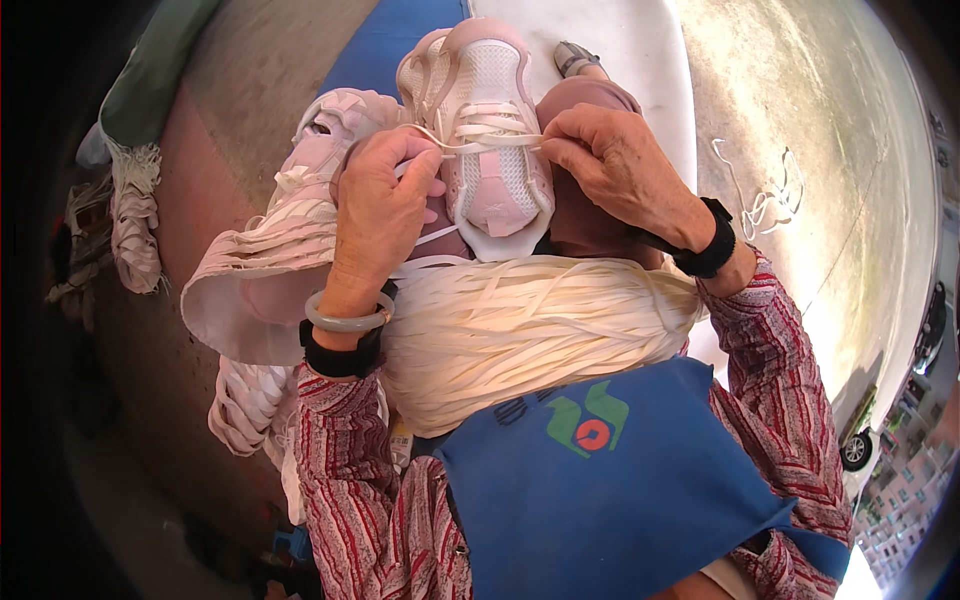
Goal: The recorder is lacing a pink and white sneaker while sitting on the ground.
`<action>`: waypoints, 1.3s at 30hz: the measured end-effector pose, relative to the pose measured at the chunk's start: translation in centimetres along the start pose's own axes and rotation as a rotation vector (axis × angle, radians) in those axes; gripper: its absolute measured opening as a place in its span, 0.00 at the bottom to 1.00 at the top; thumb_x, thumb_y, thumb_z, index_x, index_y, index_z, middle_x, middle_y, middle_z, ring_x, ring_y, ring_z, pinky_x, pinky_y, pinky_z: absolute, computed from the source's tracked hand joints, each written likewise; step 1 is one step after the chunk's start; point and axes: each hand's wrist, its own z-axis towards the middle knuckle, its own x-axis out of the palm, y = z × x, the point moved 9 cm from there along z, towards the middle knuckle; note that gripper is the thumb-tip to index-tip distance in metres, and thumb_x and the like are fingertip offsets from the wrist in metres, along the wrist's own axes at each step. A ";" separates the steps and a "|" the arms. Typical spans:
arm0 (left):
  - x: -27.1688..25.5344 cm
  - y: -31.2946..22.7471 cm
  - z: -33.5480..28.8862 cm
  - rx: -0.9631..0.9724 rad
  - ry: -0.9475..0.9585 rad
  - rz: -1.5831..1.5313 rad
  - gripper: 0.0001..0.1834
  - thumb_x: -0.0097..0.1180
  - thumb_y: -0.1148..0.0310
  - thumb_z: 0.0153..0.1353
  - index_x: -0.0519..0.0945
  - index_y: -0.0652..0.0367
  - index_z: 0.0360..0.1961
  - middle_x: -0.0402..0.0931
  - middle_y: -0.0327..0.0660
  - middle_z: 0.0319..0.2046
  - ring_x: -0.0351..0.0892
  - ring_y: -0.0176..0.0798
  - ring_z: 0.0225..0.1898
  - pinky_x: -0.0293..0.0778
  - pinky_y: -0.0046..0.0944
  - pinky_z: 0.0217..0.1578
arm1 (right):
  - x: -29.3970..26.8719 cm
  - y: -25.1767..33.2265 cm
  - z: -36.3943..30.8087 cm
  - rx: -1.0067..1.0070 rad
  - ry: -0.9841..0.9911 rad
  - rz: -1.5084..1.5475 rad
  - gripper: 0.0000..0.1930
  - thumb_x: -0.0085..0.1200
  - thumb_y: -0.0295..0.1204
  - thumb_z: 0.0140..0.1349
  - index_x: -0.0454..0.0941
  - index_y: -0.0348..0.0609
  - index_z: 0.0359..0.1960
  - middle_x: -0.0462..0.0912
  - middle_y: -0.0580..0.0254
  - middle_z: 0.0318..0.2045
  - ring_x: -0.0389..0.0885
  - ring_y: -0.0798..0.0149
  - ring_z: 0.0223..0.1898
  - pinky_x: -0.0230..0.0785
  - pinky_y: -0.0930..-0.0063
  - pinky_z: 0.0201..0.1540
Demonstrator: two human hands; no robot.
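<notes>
A pink-and-white mesh shoe upper (490, 185) lies between my knees, with white laces strung in rows across it. My left hand (388, 190) is closed in a pinch on a white shoelace (462, 149) at the upper's left side. On the other side, my right hand (622, 165) pinches the lace close to the upper's edge. Between the two hands the lace runs across the front of the upper. Below them, a thick bundle of cream laces (530, 335) rests across my lap, over a blue apron (610, 480).
Several more pink-and-white shoe uppers (285, 235) are stacked to the left of my left hand. White laces (248, 405) hang below them. A green cloth-like thing (160, 80) stands at the far left. Loose laces (775, 200) lie on the concrete floor at right.
</notes>
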 end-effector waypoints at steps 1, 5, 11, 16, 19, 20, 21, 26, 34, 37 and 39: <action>-0.1 0.1 0.0 0.000 -0.001 -0.001 0.09 0.54 0.70 0.66 0.80 0.67 0.35 0.76 0.37 0.37 0.80 0.28 0.29 0.79 0.27 0.24 | -0.1 0.1 0.1 -0.001 0.001 -0.001 0.09 0.55 0.30 0.60 0.81 0.35 0.33 0.80 0.48 0.30 0.80 0.46 0.30 0.71 0.59 0.37; 0.2 0.5 -0.1 -0.066 0.025 -0.104 0.09 0.54 0.71 0.65 0.81 0.68 0.35 0.76 0.37 0.37 0.80 0.28 0.32 0.79 0.25 0.24 | 0.1 0.3 0.1 -0.113 -0.069 -0.116 0.09 0.54 0.30 0.63 0.81 0.35 0.33 0.79 0.51 0.24 0.78 0.55 0.26 0.70 0.66 0.32; 0.3 -0.9 0.1 0.174 -0.028 0.227 0.08 0.55 0.72 0.64 0.80 0.67 0.35 0.78 0.42 0.40 0.81 0.35 0.34 0.80 0.32 0.28 | -0.1 1.3 0.0 -0.088 -0.083 -0.165 0.10 0.54 0.30 0.63 0.80 0.34 0.31 0.79 0.53 0.23 0.78 0.56 0.24 0.70 0.65 0.29; 1.1 -4.6 -1.4 0.490 -0.109 0.655 0.07 0.58 0.71 0.62 0.80 0.66 0.34 0.79 0.47 0.42 0.81 0.45 0.38 0.78 0.40 0.39 | 3.0 -1.3 0.5 0.359 0.219 0.222 0.10 0.57 0.31 0.60 0.79 0.34 0.29 0.78 0.49 0.25 0.79 0.46 0.25 0.74 0.57 0.32; 1.4 -3.7 -0.6 0.435 -0.074 0.533 0.08 0.59 0.71 0.61 0.80 0.66 0.38 0.79 0.51 0.41 0.79 0.52 0.39 0.75 0.45 0.44 | 0.7 2.0 -0.3 -0.228 -0.178 -0.292 0.12 0.57 0.33 0.61 0.78 0.34 0.31 0.78 0.51 0.25 0.79 0.48 0.25 0.74 0.59 0.30; 0.8 -3.8 -1.4 0.459 -0.136 0.522 0.11 0.59 0.71 0.60 0.79 0.65 0.42 0.78 0.50 0.42 0.78 0.53 0.41 0.73 0.46 0.44 | 0.1 2.0 -0.6 -0.231 -0.216 -0.258 0.13 0.57 0.34 0.61 0.77 0.34 0.33 0.77 0.51 0.28 0.79 0.49 0.27 0.74 0.60 0.29; 0.3 -4.2 -2.3 0.478 -0.196 0.508 0.15 0.60 0.71 0.58 0.77 0.65 0.46 0.77 0.50 0.43 0.77 0.53 0.43 0.72 0.48 0.44 | -0.4 2.0 -1.0 -0.231 -0.248 -0.224 0.13 0.57 0.35 0.62 0.76 0.34 0.35 0.77 0.52 0.30 0.79 0.49 0.28 0.75 0.61 0.28; 2.2 -5.0 -4.5 0.548 -0.257 0.949 0.25 0.63 0.68 0.56 0.74 0.64 0.54 0.75 0.49 0.49 0.74 0.52 0.47 0.68 0.50 0.50 | 1.3 2.7 -2.4 -0.107 -0.150 -0.452 0.14 0.58 0.35 0.62 0.73 0.36 0.40 0.74 0.52 0.36 0.81 0.51 0.30 0.75 0.64 0.27; 2.2 -3.5 -2.4 0.570 -0.173 0.954 0.23 0.56 0.73 0.55 0.75 0.66 0.53 0.76 0.50 0.46 0.74 0.52 0.46 0.66 0.50 0.52 | 3.3 1.6 -0.9 -0.137 -0.028 -0.600 0.11 0.56 0.27 0.57 0.74 0.36 0.40 0.74 0.52 0.33 0.78 0.51 0.30 0.76 0.64 0.29; 2.2 -3.5 -2.0 0.637 -0.140 0.863 0.22 0.55 0.75 0.54 0.75 0.67 0.52 0.78 0.52 0.41 0.75 0.54 0.44 0.67 0.51 0.50 | 1.4 1.2 -0.6 -0.167 -0.134 -0.384 0.10 0.54 0.24 0.55 0.75 0.34 0.39 0.74 0.51 0.31 0.76 0.49 0.30 0.75 0.62 0.32; 2.0 -3.2 -1.5 0.557 -0.114 0.834 0.18 0.51 0.77 0.56 0.76 0.65 0.49 0.78 0.50 0.38 0.77 0.54 0.41 0.70 0.48 0.46 | 1.6 1.3 -0.6 -0.186 -0.129 -0.327 0.13 0.54 0.23 0.55 0.73 0.35 0.43 0.74 0.49 0.30 0.77 0.47 0.31 0.73 0.60 0.34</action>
